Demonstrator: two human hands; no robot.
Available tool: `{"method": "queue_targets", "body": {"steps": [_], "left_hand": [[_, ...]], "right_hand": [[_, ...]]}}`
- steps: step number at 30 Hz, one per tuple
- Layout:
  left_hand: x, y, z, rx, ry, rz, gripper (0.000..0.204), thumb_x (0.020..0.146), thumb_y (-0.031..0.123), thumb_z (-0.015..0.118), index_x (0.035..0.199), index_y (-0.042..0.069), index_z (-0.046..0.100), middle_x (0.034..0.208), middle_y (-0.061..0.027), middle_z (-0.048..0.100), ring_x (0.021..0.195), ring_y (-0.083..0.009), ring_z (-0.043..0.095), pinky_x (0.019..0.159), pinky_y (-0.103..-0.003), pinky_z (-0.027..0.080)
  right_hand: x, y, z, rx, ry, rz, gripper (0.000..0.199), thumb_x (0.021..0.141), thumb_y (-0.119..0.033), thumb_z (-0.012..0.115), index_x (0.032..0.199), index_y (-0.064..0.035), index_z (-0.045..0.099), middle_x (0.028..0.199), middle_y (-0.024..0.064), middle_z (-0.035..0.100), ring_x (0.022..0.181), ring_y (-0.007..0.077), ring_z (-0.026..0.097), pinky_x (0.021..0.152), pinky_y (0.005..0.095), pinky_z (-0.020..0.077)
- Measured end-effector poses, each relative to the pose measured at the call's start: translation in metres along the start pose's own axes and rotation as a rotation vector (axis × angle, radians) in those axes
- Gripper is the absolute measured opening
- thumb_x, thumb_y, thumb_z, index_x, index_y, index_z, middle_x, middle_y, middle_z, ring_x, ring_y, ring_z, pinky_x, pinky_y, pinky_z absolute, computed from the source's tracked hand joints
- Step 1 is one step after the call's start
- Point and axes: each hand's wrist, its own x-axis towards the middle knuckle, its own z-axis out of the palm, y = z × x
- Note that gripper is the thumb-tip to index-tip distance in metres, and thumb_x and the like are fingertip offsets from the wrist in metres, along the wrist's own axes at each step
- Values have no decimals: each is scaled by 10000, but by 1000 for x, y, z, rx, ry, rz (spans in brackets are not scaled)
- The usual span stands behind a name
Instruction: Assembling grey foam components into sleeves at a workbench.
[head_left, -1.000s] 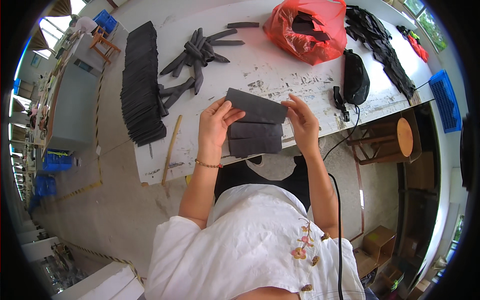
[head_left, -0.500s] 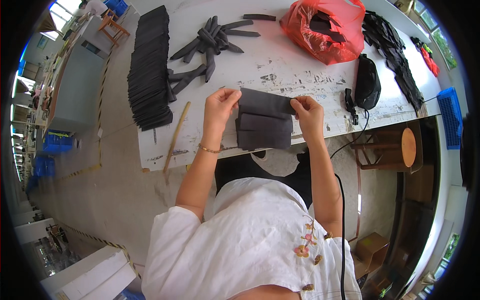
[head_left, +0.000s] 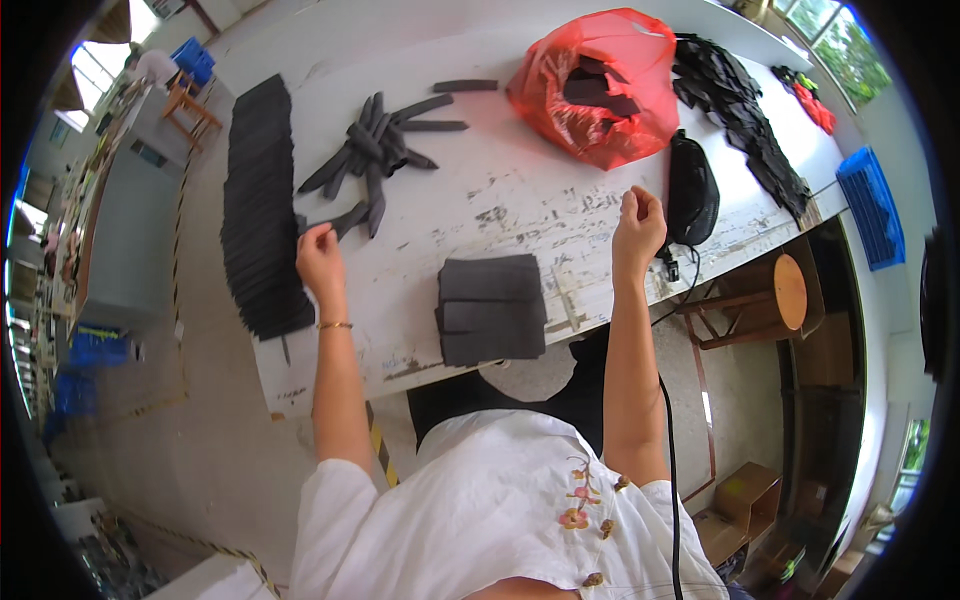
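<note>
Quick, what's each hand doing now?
Left hand: fingers drawn together at a dark strip; whether it grips it cannot be told.
Right hand: curled closed, nothing visible in it.

Near pile: dark grey, cloth-like, matt, fairly smooth. Long stack, left: matt too, rough along its layered edges. Loose strips: matt, cloth-like. Red bag, far: thin plastic, glossy, crinkled. Pouch, right: black fabric, slight sheen. Tabletop: white, smooth, worn rough in scuffed patches. Basket, far right: blue plastic, perforated. Stool, right: wood, smooth seat. Box, near right: cardboard, matt. Shirt: white cloth, soft, creased, embroidered.
</note>
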Motion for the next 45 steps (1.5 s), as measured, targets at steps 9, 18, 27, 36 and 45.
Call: {"method": "queue_targets", "body": {"steps": [9,18,27,36,45], "left_hand": [[6,-2,6,27,-125,-21,187,843,6,630,1030,5,640,999,-115,628,798,-259,624,696,-332,510],[-7,-7,3,147,-92,-56,196,877,15,607,1070,7,642,1014,-120,639,831,-231,619,687,-310,499],[-6,-11,30,3,-49,-216,175,921,27,584,1077,-24,643,1015,-83,683,914,-136,635,823,-254,501],[-14,3,28,-121,-135,-250,172,933,55,583,1074,-23,645,1001,-56,680,905,-114,628,782,-234,492],[-21,15,37,-149,-219,-305,179,941,100,593,1071,-8,654,957,-57,685,859,-106,645,704,-227,497]], "right_hand": [[197,23,88,-6,-109,55,172,832,-77,612,976,-26,690,860,146,695,811,232,679,744,342,515],[299,102,171,-785,-1004,-544,989,563,-132,837,1434,-81,373,1417,172,413,1286,354,429,1045,423,401],[309,73,180,-1015,-1155,-561,977,524,-296,893,1370,-107,440,1331,139,469,1265,338,440,1009,474,416],[300,92,135,-784,-1332,-374,882,625,-378,842,1341,-79,420,1306,248,476,1202,356,495,997,433,414],[282,83,149,-894,-1443,-284,1104,566,-370,860,1442,-66,260,1270,278,516,1158,391,548,928,445,480]]}}
